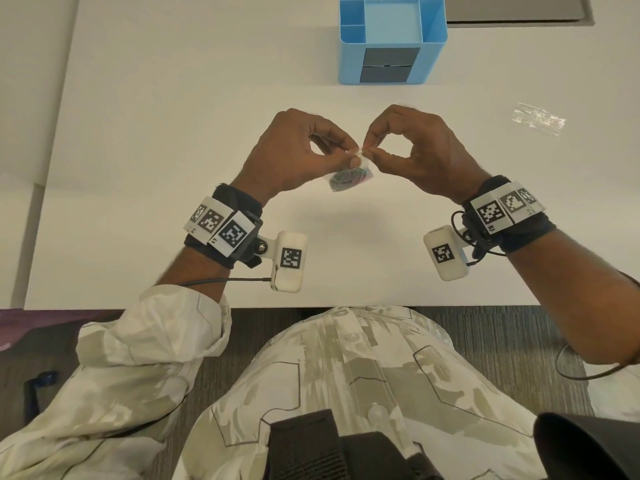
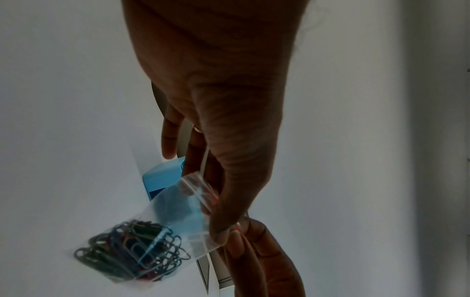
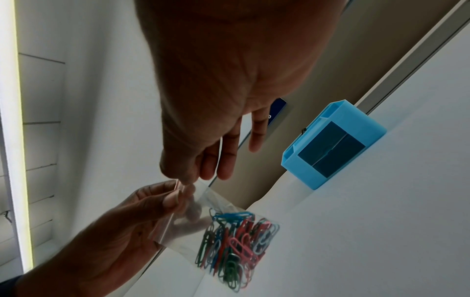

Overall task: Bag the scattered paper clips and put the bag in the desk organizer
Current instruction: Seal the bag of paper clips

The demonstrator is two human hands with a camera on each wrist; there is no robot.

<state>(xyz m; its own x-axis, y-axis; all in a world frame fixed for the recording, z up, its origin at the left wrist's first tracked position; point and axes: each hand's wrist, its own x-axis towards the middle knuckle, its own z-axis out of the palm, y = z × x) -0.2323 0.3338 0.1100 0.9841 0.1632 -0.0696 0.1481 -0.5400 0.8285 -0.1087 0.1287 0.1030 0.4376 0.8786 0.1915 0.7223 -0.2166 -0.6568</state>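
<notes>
A small clear zip bag hangs above the white desk, with several coloured paper clips bunched at its bottom. My left hand pinches the bag's top strip between thumb and forefinger. My right hand pinches the same strip from the other side, fingertips almost meeting the left ones. In the left wrist view the bag dangles below the thumb with the clips inside. The blue desk organizer stands at the back of the desk, its top compartments open.
A crumpled piece of clear plastic lies on the desk to the right. A grey flat device sits behind the organizer. The desk's near edge runs just above my lap.
</notes>
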